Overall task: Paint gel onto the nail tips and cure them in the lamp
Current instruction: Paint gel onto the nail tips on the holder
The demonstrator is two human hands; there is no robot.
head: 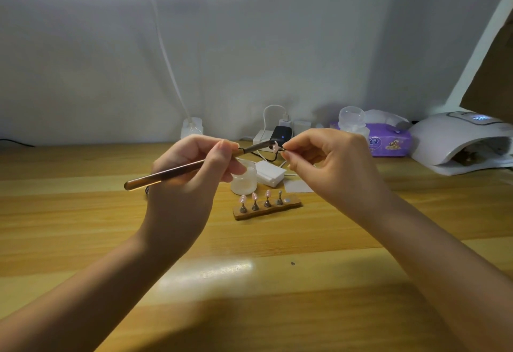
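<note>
Your left hand (194, 168) grips a slim brown gel brush (177, 172), bristle end touching a pink nail tip (275, 146) that your right hand (327, 163) pinches on its small stand. Below, on the light wooden table (277, 282), a brown holder strip (266, 208) w/ four upright pegs, three carrying pink tips. White dome-shaped curing lamp (458, 143) far right, near a purple tissue pack (388, 140).

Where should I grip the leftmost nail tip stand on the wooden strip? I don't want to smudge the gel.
Pinch the leftmost stand by its dark metal cone base, coming from the near side. The pink tip sits on top, and its neighbour crowds the right.
</note>
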